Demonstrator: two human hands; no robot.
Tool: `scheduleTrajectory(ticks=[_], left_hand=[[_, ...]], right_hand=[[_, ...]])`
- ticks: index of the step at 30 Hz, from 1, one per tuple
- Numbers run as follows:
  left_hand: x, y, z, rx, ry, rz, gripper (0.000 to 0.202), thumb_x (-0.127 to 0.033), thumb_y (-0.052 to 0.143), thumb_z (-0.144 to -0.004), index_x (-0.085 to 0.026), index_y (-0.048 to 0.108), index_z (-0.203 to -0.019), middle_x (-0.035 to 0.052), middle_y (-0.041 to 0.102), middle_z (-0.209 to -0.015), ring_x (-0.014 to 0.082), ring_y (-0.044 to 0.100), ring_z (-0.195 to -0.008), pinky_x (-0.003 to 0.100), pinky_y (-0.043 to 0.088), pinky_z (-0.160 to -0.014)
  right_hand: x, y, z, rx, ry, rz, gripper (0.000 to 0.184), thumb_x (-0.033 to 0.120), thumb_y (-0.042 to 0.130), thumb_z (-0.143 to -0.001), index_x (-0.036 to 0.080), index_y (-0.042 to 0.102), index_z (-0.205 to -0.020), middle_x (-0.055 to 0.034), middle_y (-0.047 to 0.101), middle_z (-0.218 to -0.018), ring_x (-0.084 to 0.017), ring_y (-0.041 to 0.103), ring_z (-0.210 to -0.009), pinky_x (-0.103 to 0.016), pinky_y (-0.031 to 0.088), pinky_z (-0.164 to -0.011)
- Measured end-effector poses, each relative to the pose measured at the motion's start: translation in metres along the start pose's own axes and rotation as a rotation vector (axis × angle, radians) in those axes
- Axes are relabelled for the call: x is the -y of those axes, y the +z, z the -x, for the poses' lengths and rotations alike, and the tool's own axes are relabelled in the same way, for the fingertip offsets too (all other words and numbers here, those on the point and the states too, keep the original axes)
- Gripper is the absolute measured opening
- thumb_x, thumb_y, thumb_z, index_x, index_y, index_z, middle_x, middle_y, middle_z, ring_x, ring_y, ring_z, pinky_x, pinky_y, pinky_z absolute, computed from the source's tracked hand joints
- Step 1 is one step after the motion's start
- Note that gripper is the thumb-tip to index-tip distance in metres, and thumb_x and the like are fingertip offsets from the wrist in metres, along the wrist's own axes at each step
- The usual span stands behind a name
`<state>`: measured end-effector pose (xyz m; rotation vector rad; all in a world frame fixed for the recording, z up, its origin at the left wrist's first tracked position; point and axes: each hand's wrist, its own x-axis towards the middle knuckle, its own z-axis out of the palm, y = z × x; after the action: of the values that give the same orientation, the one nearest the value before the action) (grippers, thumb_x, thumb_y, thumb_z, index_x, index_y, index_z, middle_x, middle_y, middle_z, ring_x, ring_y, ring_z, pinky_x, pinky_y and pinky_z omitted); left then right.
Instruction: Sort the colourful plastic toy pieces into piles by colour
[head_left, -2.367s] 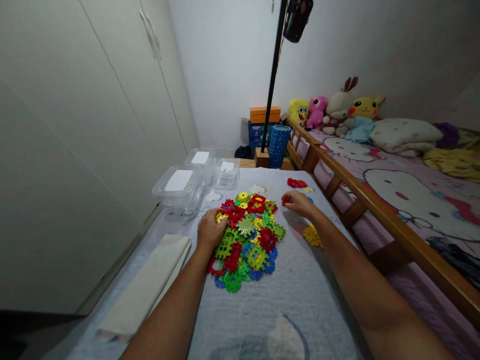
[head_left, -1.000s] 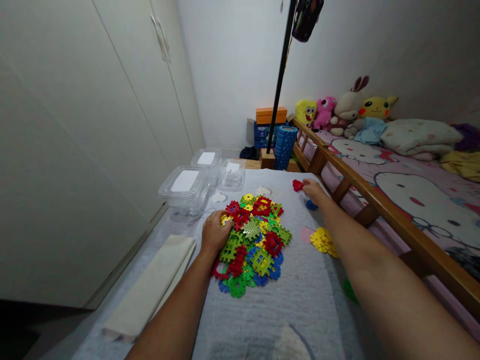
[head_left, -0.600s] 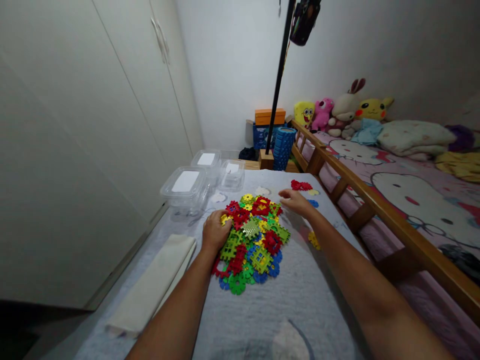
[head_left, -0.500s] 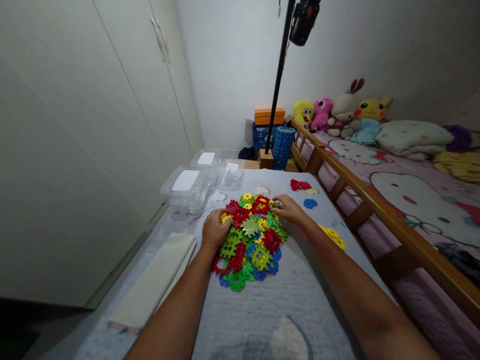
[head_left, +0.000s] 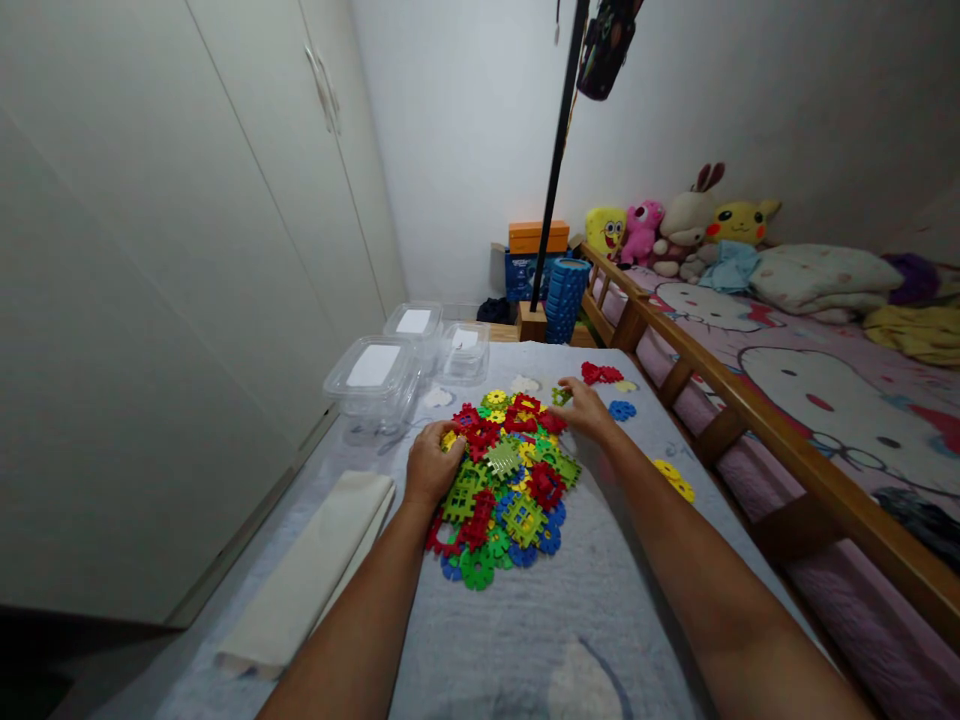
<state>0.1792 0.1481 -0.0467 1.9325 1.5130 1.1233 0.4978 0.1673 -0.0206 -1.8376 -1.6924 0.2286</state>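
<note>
A heap of toothed plastic building pieces (head_left: 517, 485) in red, green, yellow and blue lies on the cloth-covered table; some are flat discs, others square grids. At the heap's left edge rests my left hand (head_left: 433, 465), curled, with a yellow piece (head_left: 449, 440) showing between thumb and fingers. My right hand (head_left: 586, 410) is just off the heap's upper right side. Its fingers are closed on a yellow-green piece (head_left: 560, 396), and a red piece lies close under them. My fingertips are partly hidden on both hands.
Red pieces (head_left: 601, 373), blue discs (head_left: 622, 410) and yellow discs (head_left: 675, 480) lie apart on the right. Clear lidded boxes (head_left: 373, 368) stand at the back left. A folded cream cloth (head_left: 311, 570) lies left. A wooden bed rail (head_left: 720, 425) borders the table; a black pole (head_left: 553, 170) rises behind.
My right hand has shifted slightly right, away from the heap, and a yellow-green piece now shows at its fingers. My left hand has stayed at the heap's left edge.
</note>
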Motion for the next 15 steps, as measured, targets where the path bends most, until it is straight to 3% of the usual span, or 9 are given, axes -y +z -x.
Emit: scheduleTrajectory(ticks=[4,8,12,15], left_hand=[[-0.001,0.000,0.001,0.002,0.003,-0.045,0.021,-0.030,0.058,-0.082,-0.021,0.068,-0.098,0.0073,0.070,-0.107,0.0248,0.064,-0.105,0.040,0.048,-0.099],[-0.004,-0.001,0.001,0.017,-0.007,-0.059,0.021,-0.029,0.059,-0.081,-0.021,0.069,-0.098,0.0076,0.071,-0.108,0.0256,0.064,-0.106,0.041,0.047,-0.099],[-0.007,-0.003,0.000,0.017,-0.012,-0.056,0.021,-0.028,0.060,-0.081,-0.021,0.069,-0.099,0.0077,0.071,-0.108,0.0257,0.064,-0.108,0.041,0.047,-0.100],[-0.007,-0.002,0.001,0.016,-0.015,-0.060,0.021,-0.027,0.060,-0.081,-0.021,0.069,-0.099,0.0075,0.071,-0.110,0.0253,0.064,-0.108,0.041,0.047,-0.101]], right_hand=[[-0.003,0.013,-0.034,-0.099,0.119,-0.064,0.038,0.038,0.076,-0.067,0.021,0.059,-0.096,-0.0047,0.066,-0.096,-0.022,0.060,-0.089,-0.032,0.046,-0.082],[-0.002,0.031,-0.061,-0.128,0.164,-0.072,0.023,0.038,0.070,-0.071,0.021,0.060,-0.084,-0.0056,0.067,-0.094,-0.023,0.060,-0.094,-0.033,0.045,-0.087],[-0.006,0.045,-0.068,-0.117,0.121,-0.100,0.021,0.032,0.052,-0.082,0.019,0.068,-0.086,-0.0076,0.069,-0.099,-0.022,0.059,-0.104,-0.033,0.043,-0.096],[-0.011,0.052,-0.064,-0.091,0.089,-0.100,0.028,0.023,0.046,-0.080,0.018,0.073,-0.086,-0.0072,0.070,-0.098,-0.021,0.059,-0.108,-0.032,0.041,-0.101]])
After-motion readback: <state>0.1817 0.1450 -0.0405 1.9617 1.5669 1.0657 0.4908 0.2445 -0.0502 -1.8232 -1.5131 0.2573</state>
